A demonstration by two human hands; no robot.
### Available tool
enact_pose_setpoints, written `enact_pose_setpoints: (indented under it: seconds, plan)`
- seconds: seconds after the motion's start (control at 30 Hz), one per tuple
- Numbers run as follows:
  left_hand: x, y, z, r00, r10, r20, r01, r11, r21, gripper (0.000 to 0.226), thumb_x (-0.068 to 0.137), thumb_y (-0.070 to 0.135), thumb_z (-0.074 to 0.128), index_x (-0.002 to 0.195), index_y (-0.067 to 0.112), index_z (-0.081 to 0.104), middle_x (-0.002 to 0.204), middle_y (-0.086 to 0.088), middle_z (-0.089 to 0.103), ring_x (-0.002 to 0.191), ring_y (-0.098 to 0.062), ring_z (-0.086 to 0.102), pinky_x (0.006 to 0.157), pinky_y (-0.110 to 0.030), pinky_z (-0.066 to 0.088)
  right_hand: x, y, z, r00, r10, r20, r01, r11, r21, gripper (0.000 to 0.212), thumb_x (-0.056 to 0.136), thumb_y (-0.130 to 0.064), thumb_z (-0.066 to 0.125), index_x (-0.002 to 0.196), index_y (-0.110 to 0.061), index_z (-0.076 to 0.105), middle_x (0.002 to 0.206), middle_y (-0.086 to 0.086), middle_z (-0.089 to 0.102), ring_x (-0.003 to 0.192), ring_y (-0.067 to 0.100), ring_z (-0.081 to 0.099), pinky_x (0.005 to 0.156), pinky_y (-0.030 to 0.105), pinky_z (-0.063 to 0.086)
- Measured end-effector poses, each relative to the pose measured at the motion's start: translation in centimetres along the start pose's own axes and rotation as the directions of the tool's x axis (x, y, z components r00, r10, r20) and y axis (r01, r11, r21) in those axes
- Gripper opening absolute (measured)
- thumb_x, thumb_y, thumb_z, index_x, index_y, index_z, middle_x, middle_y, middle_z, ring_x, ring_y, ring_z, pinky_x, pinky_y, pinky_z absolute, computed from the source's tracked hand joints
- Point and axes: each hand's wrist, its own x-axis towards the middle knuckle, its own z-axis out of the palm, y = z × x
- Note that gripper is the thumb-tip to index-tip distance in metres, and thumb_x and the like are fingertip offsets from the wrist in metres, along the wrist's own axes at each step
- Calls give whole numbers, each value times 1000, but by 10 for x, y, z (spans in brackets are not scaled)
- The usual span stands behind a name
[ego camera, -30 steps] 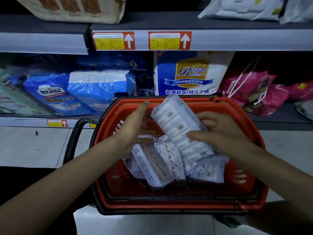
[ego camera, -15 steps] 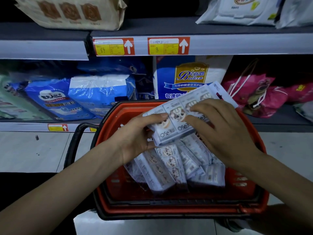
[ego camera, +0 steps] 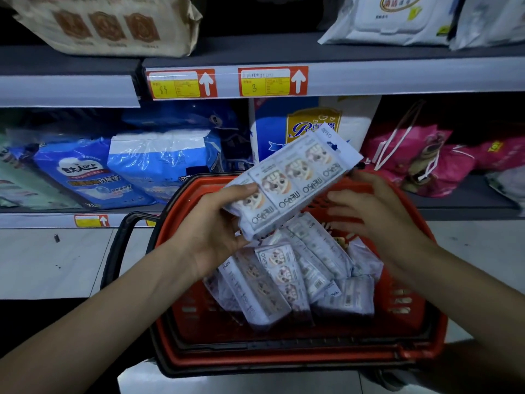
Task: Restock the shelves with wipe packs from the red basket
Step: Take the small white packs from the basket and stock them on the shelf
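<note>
The red basket [ego camera: 284, 362] is nearest, with several packs [ego camera: 284, 280] lying inside. Above it the left hand [ego camera: 210, 231] grips one raised pack [ego camera: 292, 186] by its lower end, and the right hand [ego camera: 375, 211] is relaxed just beside, holding nothing. Behind stand the shelves [ego camera: 397, 78] with blue bags [ego camera: 159, 163].

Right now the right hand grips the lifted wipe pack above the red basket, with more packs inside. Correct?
Not quite: the left hand grips the lifted wipe pack, not the right. The right hand is open beside it. The rest holds: the pack is above the red basket, with more packs inside. The head view shows it.
</note>
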Motion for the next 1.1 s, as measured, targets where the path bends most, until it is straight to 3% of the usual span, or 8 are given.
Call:
enact_pose_setpoints:
  seconds: [0.07,0.17,0.27,0.37,0.67,0.8,0.9,1.1]
  plan:
    - [-2,4,3,999,31,15,-31,1000,2,32,85,18,71,116,14,72,123,-11,76,107,-27,75,74,-34,64,3,-2,-4,992,-127,18,126,991,48,75,84,9,70,132,-44,45,107,-12,76,97,7,73,76,27,60]
    - [-3,12,3,996,92,2,-92,995,48,32,85,22,69,115,12,71,123,-13,75,114,-29,73,86,-36,61,6,-2,-18,873,-448,193,488,823,-292,103,85,-4,79,154,-51,18,136,-36,55,131,-3,54,97,20,52]
    - [-3,23,1,989,151,6,-151,983,108,32,86,25,70,115,11,71,124,-13,75,119,-31,70,100,-41,55,12,-4,-29,686,-612,394,664,305,-683,100,85,-21,79,162,-38,18,171,-1,9,158,20,13,114,45,40]
    - [-5,31,1,982,190,12,-190,977,95,21,88,31,67,103,18,75,117,-9,78,106,-26,75,83,-36,63,16,-5,-29,442,-589,677,721,-215,-658,88,85,8,66,160,-26,33,169,16,18,156,35,17,108,57,46]
    - [-15,51,-1,971,232,53,-231,973,-22,40,86,36,69,123,18,65,126,-7,74,111,-27,73,77,-34,63,-1,-39,-27,78,-643,762,636,-556,-535,37,105,-2,52,139,-11,62,142,19,60,134,37,56,99,49,46]
    - [-20,56,-4,969,223,104,-218,974,-55,39,94,41,63,125,16,64,131,-10,72,117,-30,71,86,-42,63,-12,-40,-13,-42,-680,732,620,-592,-515,30,103,-5,60,130,-13,70,131,16,68,124,35,65,99,50,47]
    - [-26,58,-6,966,237,104,-224,967,-123,50,99,56,52,115,15,77,130,-11,72,116,-29,71,88,-42,63,-17,-36,-8,18,-702,712,713,-491,-501,35,97,1,63,130,-8,69,139,18,62,134,35,56,109,55,42]
    - [-35,60,-9,948,304,91,-271,925,-267,54,100,56,55,104,8,78,107,-9,72,85,-21,70,70,-28,61,-49,-32,13,527,-749,402,850,461,-257,54,84,-9,82,133,-18,62,132,-14,64,126,-2,58,100,16,48]
